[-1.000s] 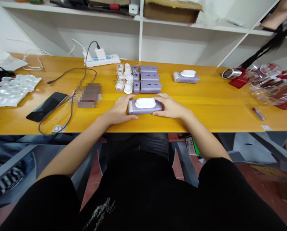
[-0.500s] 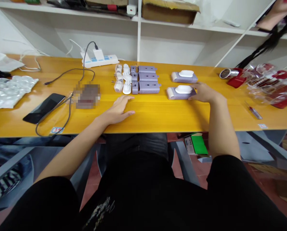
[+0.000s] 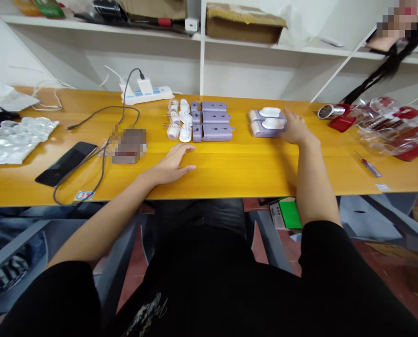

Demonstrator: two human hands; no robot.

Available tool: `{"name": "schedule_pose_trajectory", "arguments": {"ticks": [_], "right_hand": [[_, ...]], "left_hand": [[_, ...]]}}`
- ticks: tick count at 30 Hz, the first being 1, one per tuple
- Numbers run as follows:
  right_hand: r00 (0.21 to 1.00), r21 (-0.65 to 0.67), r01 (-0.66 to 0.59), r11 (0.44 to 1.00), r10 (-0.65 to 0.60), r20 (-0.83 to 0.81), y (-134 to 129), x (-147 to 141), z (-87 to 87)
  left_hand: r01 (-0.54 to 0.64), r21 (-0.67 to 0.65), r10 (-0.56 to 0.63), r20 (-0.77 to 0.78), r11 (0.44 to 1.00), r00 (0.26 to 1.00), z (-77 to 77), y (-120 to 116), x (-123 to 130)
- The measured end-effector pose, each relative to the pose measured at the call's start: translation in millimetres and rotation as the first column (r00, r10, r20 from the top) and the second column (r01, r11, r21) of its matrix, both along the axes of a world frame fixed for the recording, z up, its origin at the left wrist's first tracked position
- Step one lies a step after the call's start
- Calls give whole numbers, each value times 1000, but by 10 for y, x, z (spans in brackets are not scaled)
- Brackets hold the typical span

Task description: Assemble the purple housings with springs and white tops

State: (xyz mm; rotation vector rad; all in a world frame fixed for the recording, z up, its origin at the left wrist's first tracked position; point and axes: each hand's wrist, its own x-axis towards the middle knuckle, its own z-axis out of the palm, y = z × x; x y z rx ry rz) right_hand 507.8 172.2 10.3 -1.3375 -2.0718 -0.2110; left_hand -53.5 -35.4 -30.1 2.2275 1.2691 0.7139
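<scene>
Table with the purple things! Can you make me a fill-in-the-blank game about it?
1. The phone lies to the ____ of the left hand.
2. The left hand holds ____.
3. The right hand is at the end of ____ white-topped devices.

Missing words: left; nothing; two.

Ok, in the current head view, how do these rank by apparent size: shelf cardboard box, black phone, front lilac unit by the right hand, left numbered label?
Largest to smallest:
1. Cardboard box
2. Black phone
3. Front lilac unit
4. Left numbered label
Apparent sizes only.
</scene>
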Motion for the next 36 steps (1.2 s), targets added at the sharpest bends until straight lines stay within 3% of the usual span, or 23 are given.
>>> {"name": "schedule_pose_trajectory", "arguments": {"ticks": [2,4,7,10,13,17,22,29,36], "right_hand": [[998,-40,64,997,-64,6,-65,-268,121],[994,28,-105,994,106,-6,-144,-629,239],[938,53,-340,939,343,-46,-257,-1234,322],[871,22,-487,873,487,-56,-333,-1748,229],[845,-24,-532,847,528,-86,-373,-2040,7],[855,-48,-512,858,503,-130,-397,-2108,-261],[863,-74,-503,861,497,-89,-431,-2103,-371],[892,-161,-445,881,453,16,-541,-2145,-321],[895,-195,-433,880,446,26,-569,-2121,-251]], "left_hand": [[30,-40,-30,13,999,999,124,55,-44],[77,-46,-77,-5,996,997,296,166,-99],[104,50,-101,-72,993,992,564,447,-178],[-18,215,21,-13,976,1000,686,781,-237],[-162,355,141,85,921,986,598,1016,-292],[-232,399,200,121,887,972,327,1107,-376],[-217,361,223,24,907,975,115,1144,-427],[-210,265,245,-104,941,964,114,1157,-310],[-237,287,265,-62,928,962,179,1132,-221]]}}
